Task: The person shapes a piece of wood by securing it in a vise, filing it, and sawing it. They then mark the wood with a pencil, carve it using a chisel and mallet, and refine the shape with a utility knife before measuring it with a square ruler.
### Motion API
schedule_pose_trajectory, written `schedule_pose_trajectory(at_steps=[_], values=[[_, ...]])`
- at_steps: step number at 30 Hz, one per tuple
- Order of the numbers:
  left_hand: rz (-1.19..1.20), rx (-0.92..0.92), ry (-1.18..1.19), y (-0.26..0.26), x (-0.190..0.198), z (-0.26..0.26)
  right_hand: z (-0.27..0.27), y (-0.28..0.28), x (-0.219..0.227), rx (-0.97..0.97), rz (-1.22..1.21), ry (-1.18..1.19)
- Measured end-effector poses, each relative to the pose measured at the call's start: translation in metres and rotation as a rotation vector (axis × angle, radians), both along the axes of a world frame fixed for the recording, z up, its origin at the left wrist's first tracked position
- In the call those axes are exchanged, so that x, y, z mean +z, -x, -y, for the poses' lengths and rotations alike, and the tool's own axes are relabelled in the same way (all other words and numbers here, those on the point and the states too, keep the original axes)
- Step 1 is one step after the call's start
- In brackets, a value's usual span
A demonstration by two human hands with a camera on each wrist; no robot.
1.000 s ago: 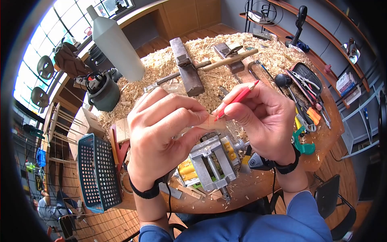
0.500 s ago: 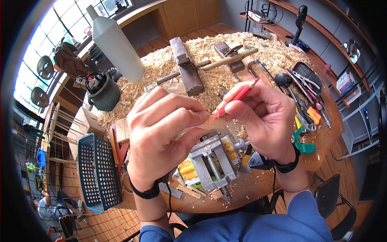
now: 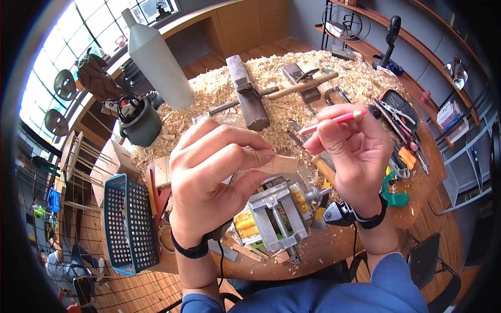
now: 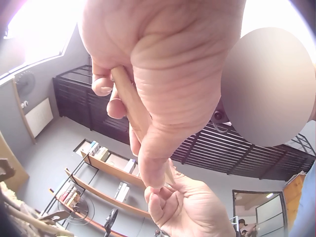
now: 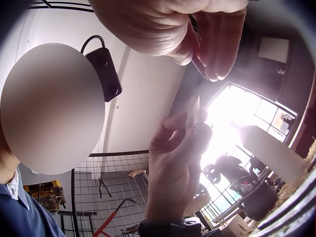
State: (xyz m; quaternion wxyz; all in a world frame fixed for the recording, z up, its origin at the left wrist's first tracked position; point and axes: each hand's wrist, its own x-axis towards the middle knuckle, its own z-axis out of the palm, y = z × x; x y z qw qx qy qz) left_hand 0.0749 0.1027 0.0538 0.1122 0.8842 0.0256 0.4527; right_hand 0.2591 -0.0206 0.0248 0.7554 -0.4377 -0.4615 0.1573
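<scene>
My left hand [image 3: 214, 180] pinches a small, thin piece of wood [image 3: 284, 165] between thumb and fingers, above the vise [image 3: 276, 214]. Faint red lines mark the wood near my fingertips. In the left wrist view the wood strip [image 4: 129, 98] runs along inside the palm. A red pencil [image 3: 334, 123] is held by my right hand [image 3: 357, 156], its red tip pointing left, apart from the wood. In the right wrist view the left hand [image 5: 173, 168] holds the wood upright beyond the right hand [image 5: 168, 24].
Wood shavings [image 3: 209, 125] cover the table's far side, with two wooden planes [image 3: 250, 99] and a hammer among them. A large pale bottle [image 3: 162, 68] and a dark pot [image 3: 140, 125] stand left, near a perforated basket [image 3: 130, 224]. Pliers [image 3: 394, 112] and other tools lie right.
The red pencil's tip was at the wood before; my right hand has drawn it away to the right and tilted it flatter. My left hand still holds the wood.
</scene>
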Motion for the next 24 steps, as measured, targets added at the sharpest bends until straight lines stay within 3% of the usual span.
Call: schedule_pose_trajectory(at_steps=[2,4,15,24], values=[[-0.004,0.012,-0.02,0.0,0.0,-0.002,-0.001,-0.005,0.0,-0.027,0.143,-0.026],[0.042,0.042,0.007,-0.001,0.0,-0.001,0.005,0.001,0.006,0.041,0.006,0.056],[0.041,0.063,-0.038,0.0,0.001,-0.002,0.005,0.004,0.001,0.185,0.031,0.18],[-0.066,0.049,0.226,0.004,0.0,-0.002,-0.001,0.0,-0.001,0.091,0.003,0.108]])
